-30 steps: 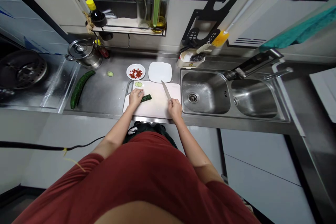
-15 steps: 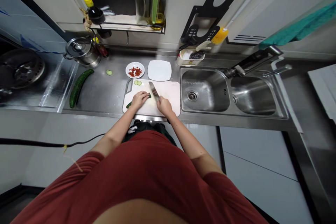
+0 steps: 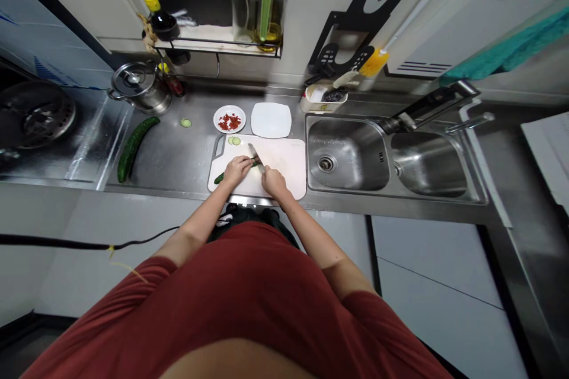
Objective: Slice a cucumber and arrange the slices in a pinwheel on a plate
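Observation:
On the white cutting board (image 3: 288, 169), my left hand (image 3: 237, 170) is closed on a dark green cucumber (image 3: 219, 179), whose ends show on both sides of the fingers. My right hand (image 3: 272, 181) grips the handle of a knife (image 3: 256, 157). The blade lies across the cucumber's right end, just beside my left fingertips. Two pale cucumber slices (image 3: 234, 141) rest near the board's upper left corner. Behind the board are a small plate (image 3: 217, 126) of chopped red pieces and a white square plate (image 3: 271, 120).
A whole cucumber (image 3: 136, 147) and a cut piece (image 3: 185, 122) lie on the steel counter at left. A lidded pot (image 3: 141, 92) stands behind them. To the board's right is a double sink (image 3: 351, 154). Bottles stand on a wall shelf (image 3: 208, 44).
The knife and my right hand have moved slightly left, bringing the blade onto the cucumber's end. My left hand keeps its hold with hardly any shift.

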